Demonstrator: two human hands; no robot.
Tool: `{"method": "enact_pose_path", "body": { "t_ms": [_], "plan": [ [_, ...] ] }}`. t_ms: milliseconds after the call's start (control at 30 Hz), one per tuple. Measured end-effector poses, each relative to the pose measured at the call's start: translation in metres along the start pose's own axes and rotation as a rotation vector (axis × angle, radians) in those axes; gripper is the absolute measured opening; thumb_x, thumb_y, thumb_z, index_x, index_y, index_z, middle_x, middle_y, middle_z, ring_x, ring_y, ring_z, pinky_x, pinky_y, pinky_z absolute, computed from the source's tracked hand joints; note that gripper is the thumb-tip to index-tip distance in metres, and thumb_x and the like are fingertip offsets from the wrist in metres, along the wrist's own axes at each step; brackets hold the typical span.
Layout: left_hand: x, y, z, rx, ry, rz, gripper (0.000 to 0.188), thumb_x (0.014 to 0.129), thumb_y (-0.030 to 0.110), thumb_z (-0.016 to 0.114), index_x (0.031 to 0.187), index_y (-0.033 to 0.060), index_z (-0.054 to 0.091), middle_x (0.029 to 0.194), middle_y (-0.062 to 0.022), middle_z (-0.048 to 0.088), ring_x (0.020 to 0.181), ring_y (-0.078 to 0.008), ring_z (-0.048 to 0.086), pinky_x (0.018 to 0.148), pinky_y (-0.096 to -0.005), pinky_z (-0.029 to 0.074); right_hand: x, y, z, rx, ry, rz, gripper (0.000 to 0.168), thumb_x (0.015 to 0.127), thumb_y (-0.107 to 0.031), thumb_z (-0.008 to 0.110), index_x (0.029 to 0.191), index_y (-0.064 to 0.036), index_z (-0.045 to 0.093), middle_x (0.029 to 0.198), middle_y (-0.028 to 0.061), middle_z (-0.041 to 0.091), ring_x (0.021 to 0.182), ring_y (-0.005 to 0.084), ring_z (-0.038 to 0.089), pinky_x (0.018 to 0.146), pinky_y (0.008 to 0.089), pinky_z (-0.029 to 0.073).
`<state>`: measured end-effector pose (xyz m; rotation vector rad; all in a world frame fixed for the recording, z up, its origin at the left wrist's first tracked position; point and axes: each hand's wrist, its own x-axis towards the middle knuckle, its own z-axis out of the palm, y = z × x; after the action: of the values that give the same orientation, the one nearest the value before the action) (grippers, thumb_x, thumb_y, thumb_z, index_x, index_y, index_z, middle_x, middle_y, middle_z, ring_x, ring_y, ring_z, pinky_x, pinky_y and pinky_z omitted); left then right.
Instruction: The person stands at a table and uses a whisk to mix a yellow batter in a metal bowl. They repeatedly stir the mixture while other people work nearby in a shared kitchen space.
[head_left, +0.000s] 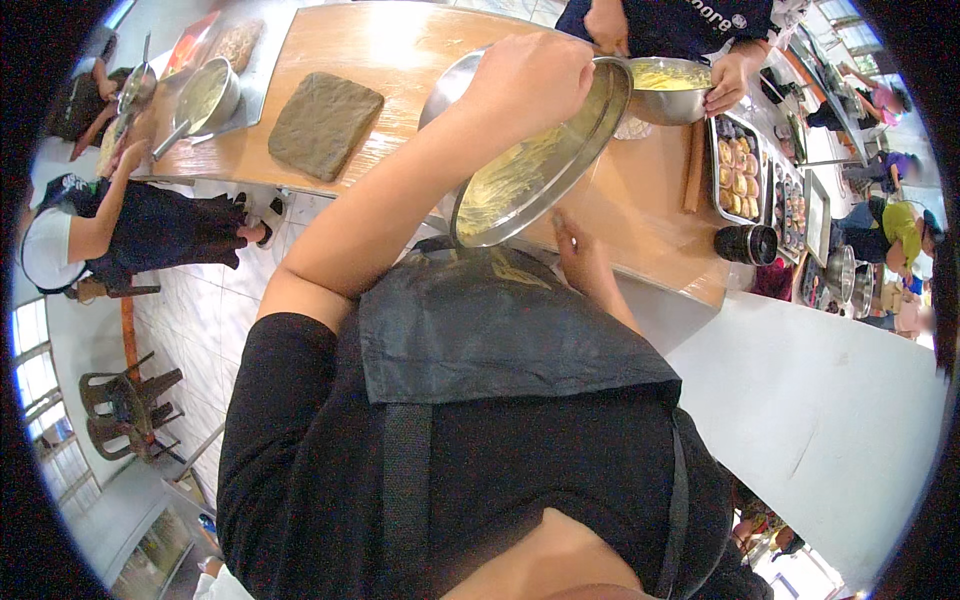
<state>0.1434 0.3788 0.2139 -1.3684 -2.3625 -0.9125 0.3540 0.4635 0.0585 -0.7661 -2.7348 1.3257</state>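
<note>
A large steel mixing bowl (517, 180) is tilted steeply on its side, its inner wall smeared with pale yellow batter or dough. My left hand (551, 75) is closed at the bowl's upper rim; its fingertips are hidden. Just right of the bowl's lower rim is my right hand (580, 244), low by the table edge, with a small bright spot on it; its finger pose is unclear. Beyond the big bowl, a smaller steel bowl (670, 105) holds yellow shreds or mixture, with a co-worker's hand (727, 81) on its side.
On the wooden table (637, 225) lie a grey-brown slab (324, 124) at left and a wooden rolling pin (694, 169) at right. A tray of filled pastries (739, 169) and a black cup (745, 244) stand further right. Another steel bowl (206, 101) with a handle stands left.
</note>
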Motion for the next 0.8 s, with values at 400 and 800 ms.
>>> {"method": "enact_pose_path", "body": {
  "t_ms": [400,800],
  "plan": [
    [0.005,-0.005,0.002,-0.009,-0.011,0.006,0.023,0.082,0.02,0.051,0.073,0.0029,0.064,0.075,-0.0196,0.064,0.072,-0.0378,0.063,0.066,-0.0473,0.05,0.006,0.022,0.001,-0.029,-0.112,-0.164,0.032,0.091,-0.024,0.048,0.121,-0.016,0.056,0.099,0.0228,0.062,0.089,0.0398,0.063,0.077,0.0476,0.05],
    [0.008,-0.011,0.004,0.025,-0.015,0.037,0.023,0.083,0.022,0.051,0.073,0.0033,0.06,0.072,-0.0178,0.062,0.069,-0.037,0.061,0.062,-0.0478,0.048,0.01,0.025,0.016,-0.099,-0.1,-0.138,0.033,0.093,-0.024,0.049,0.124,-0.013,0.054,0.087,0.0227,0.063,0.08,0.0337,0.065,0.071,0.0402,0.049]
  ]
}}
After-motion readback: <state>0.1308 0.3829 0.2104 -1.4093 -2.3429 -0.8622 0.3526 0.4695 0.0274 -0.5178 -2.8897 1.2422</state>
